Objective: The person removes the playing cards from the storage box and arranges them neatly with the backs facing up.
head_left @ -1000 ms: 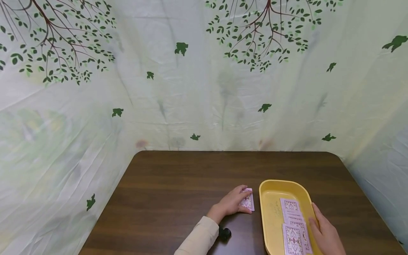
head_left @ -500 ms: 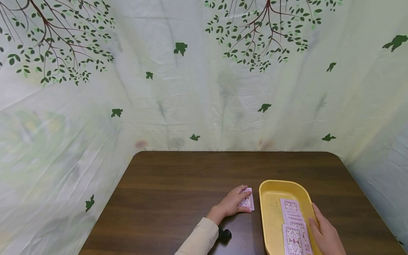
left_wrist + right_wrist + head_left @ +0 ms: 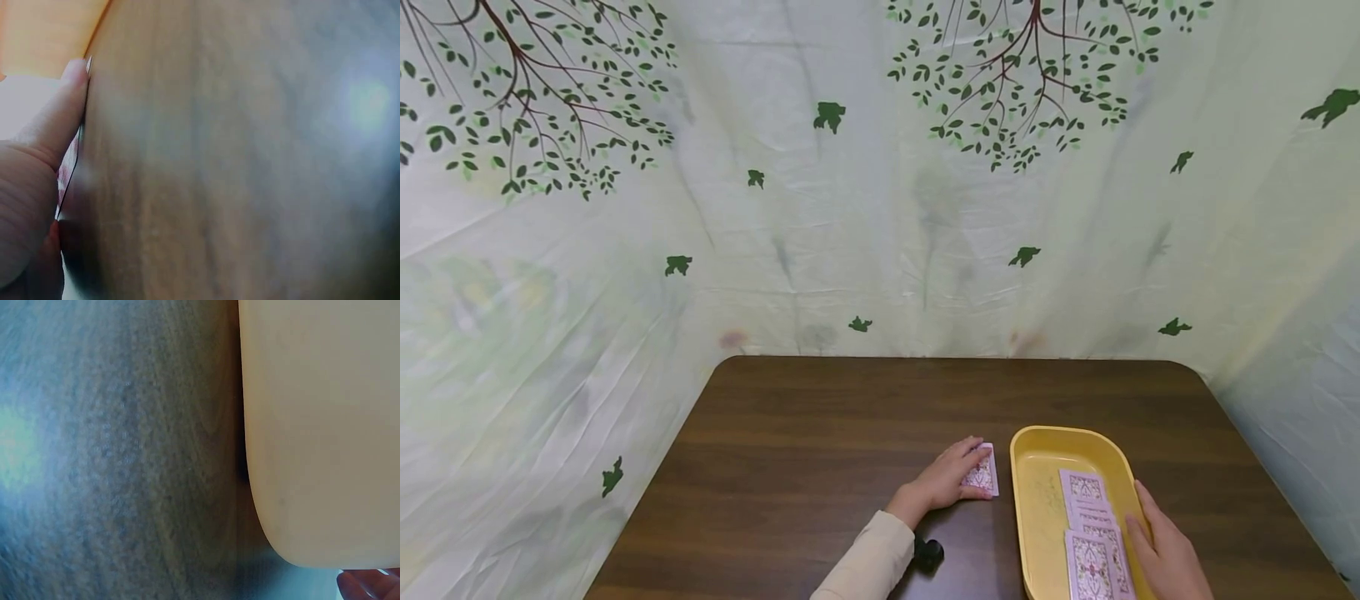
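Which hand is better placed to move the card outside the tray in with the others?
Probably the left hand: it holds that card beside the yellow tray, while the right hand holds the tray's opposite side.

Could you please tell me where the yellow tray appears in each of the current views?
Head: the yellow tray is at lower right, its near end cut off by the frame.
Left wrist: the tray is in the top left corner.
Right wrist: the tray, looking paler, fills the right side.
Shared landmark: the brown table.
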{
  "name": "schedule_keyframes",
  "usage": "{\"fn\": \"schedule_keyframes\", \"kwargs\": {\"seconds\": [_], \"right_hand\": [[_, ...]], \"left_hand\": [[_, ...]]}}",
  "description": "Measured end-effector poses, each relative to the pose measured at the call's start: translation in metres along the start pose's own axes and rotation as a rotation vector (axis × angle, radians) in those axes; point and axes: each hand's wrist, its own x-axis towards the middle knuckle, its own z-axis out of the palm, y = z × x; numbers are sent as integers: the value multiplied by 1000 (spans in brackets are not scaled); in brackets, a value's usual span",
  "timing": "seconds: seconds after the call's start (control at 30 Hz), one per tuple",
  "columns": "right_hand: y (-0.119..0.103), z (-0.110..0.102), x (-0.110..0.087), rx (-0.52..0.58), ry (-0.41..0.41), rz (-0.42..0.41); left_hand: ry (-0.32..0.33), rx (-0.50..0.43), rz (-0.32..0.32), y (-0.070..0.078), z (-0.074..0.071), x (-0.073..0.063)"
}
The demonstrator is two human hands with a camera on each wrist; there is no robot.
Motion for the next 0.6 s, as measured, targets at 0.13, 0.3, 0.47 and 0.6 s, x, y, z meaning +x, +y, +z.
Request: {"fn": "schedule_keyframes", "kwargs": {"seconds": [0.13,0.3,0.47,0.6], "right_hand": [[1,-1,1,3,-22,14],[1,-1,1,5,-46,33],[0,-1,2,-3,-38,25],[-1,-4,2,-10,-82,60]], "left_hand": [[-17,-6,-20,0,0,0],[-35,0,-42,1,1,1],[-46,-2,-48,1,1,2],[-49,-14,-53,1,1,2]]}}
